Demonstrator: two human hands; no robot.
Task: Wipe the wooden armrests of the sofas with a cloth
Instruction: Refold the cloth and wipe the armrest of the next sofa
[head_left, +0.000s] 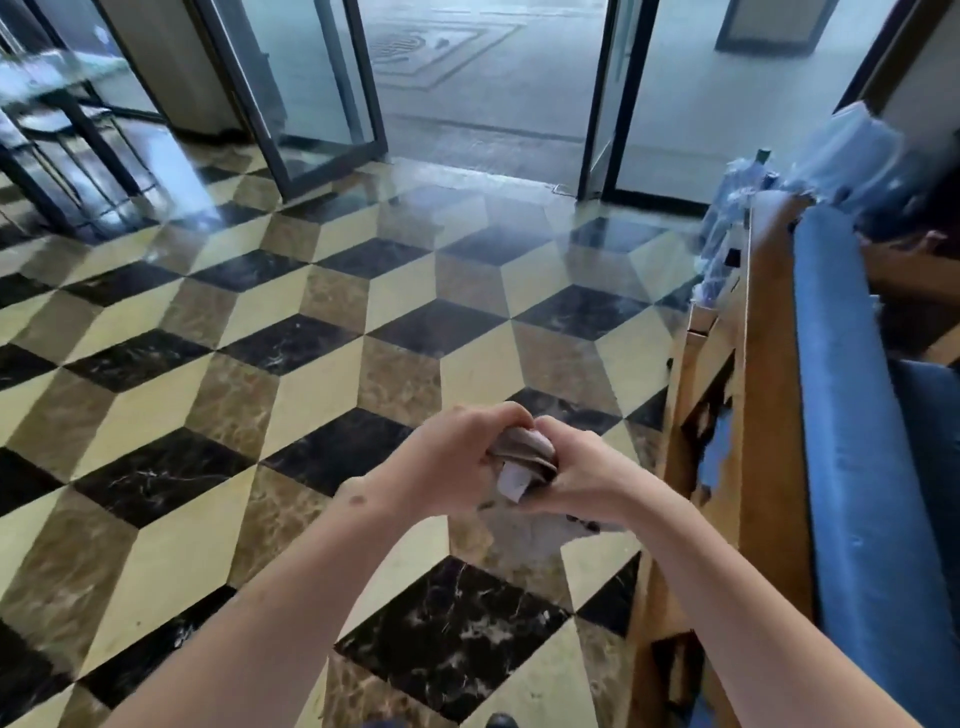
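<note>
A small greyish cloth (521, 457) is bunched up between both hands, held over the tiled floor in front of me. My left hand (457, 457) grips its left side and my right hand (582, 478) grips its right side, fingers curled around it. To the right runs a sofa with a wooden frame (769, 395) and blue cushions (852, 426). The wooden armrest top runs away from me along the sofa's left side. Both hands are left of it, apart from the wood.
Patterned cube-like tiles (291, 343) cover the floor to the left and ahead. Glass doors (311, 88) stand open at the back. A dark-framed glass table (57, 104) is at far left. Plastic-wrapped blue items (852, 150) sit at the sofa's far end.
</note>
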